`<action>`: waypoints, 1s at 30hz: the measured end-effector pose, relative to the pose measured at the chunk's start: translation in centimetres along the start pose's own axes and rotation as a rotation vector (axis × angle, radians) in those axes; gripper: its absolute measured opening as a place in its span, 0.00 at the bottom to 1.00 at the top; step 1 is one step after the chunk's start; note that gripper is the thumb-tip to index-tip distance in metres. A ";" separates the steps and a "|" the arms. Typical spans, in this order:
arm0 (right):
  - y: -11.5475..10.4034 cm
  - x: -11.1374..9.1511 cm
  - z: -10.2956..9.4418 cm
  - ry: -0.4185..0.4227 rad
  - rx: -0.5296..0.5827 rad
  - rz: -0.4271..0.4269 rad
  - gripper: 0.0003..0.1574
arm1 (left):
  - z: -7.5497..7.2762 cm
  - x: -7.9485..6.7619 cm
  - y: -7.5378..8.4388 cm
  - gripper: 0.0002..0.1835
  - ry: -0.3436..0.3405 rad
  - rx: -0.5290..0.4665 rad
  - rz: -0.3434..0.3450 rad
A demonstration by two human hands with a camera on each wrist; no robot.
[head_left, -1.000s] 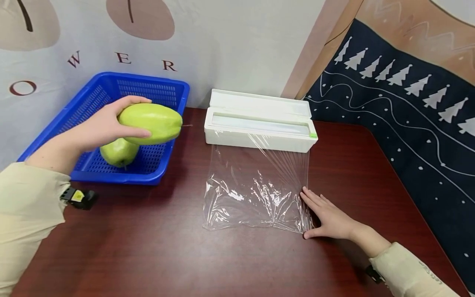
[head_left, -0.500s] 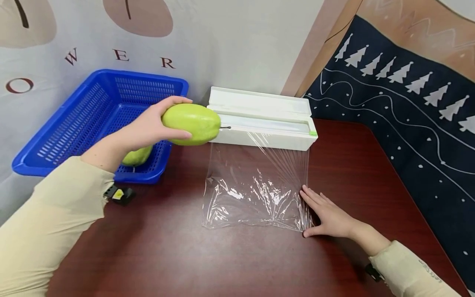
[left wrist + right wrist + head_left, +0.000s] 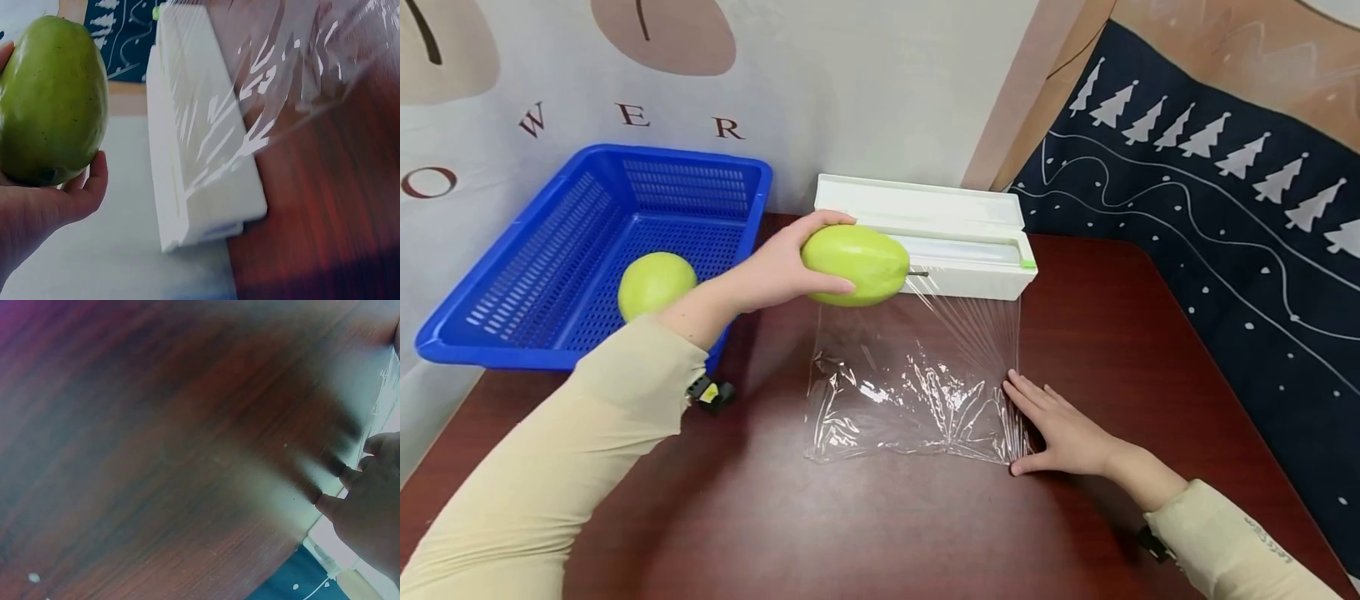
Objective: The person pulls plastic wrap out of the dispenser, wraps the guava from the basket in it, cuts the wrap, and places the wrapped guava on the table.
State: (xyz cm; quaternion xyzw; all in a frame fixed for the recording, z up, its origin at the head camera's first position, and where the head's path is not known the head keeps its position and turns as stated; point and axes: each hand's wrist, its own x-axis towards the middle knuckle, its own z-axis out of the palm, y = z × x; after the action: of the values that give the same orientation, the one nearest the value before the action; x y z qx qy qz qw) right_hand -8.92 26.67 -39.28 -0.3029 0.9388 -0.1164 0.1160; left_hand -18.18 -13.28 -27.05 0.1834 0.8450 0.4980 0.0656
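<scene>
My left hand (image 3: 778, 267) grips a green pear (image 3: 863, 267) from its rounded end, with the dark stem pointing right. The pear hangs in the air and overlaps the left part of a white cling film box (image 3: 973, 281) in the head view. From that box, whose lid stands up, a sheet of cling film (image 3: 902, 379) runs toward me over the table. Fingers extended and thumb spread, my right hand (image 3: 1067, 433) presses the sheet's right edge near its front corner. In the left wrist view the pear (image 3: 53, 103) shows small dark specks.
A blue plastic basket (image 3: 505, 357) stands at the left, with another green pear (image 3: 655, 283) inside, partly covered by my left forearm. Behind the dark red wooden table (image 3: 850, 533) hangs a white printed cloth (image 3: 880, 92). A navy cloth with white trees (image 3: 1210, 225) borders the right side.
My left hand has carried the pear from above the basket rightward to in front of the cling film box. The right hand has stayed on the film's edge.
</scene>
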 end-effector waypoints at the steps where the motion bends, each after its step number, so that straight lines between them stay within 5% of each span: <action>1: 0.0 0.0 0.0 0.000 -0.001 -0.002 0.70 | 0.4 0.2 0.0 0.40 0.000 -0.011 0.007; 13: 0.0 0.1 -0.1 0.001 -0.005 0.001 0.69 | 6.0 1.7 -0.3 0.43 -0.031 -0.058 0.019; 22: -0.1 0.1 0.0 -0.008 0.000 0.008 0.69 | 10.3 1.9 -2.7 0.44 -0.049 -0.029 -0.011; 30: 0.0 0.1 0.0 -0.019 -0.009 0.011 0.70 | 12.3 1.3 -4.8 0.46 -0.082 -0.029 -0.038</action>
State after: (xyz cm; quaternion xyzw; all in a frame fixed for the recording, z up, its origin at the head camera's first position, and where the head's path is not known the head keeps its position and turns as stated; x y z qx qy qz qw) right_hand -9.01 26.58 -39.27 -0.2993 0.9398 -0.1087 0.1243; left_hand -16.95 -4.82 -37.19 0.1865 0.8378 0.5007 0.1123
